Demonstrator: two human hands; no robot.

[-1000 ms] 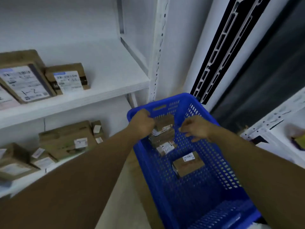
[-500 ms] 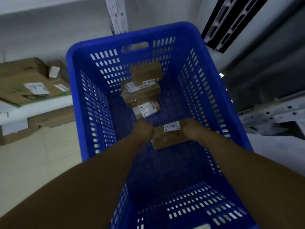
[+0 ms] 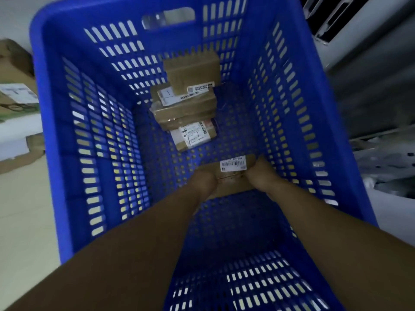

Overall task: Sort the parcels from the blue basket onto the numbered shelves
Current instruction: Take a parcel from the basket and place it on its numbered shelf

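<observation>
Both my arms reach down into the blue basket (image 3: 56,131). On its floor lies a small brown parcel (image 3: 231,176) with a white barcode label. My left hand (image 3: 203,182) grips its left end and my right hand (image 3: 261,176) grips its right end. My fingers are hidden behind the parcel's edges. Farther in, three more brown parcels are piled against the far wall: a top box (image 3: 192,71), a middle box (image 3: 184,108) with tape, and a lower one (image 3: 195,135) with a large white label.
Cardboard boxes (image 3: 15,86) sit on a white shelf to the left of the basket, with another box below it. Pale floor (image 3: 24,221) shows at lower left. A grey wall and a white metal rack (image 3: 381,153) stand on the right.
My head has dropped closer over the basket. My hands went from the far pile to the near parcel and now hold it at both ends.
</observation>
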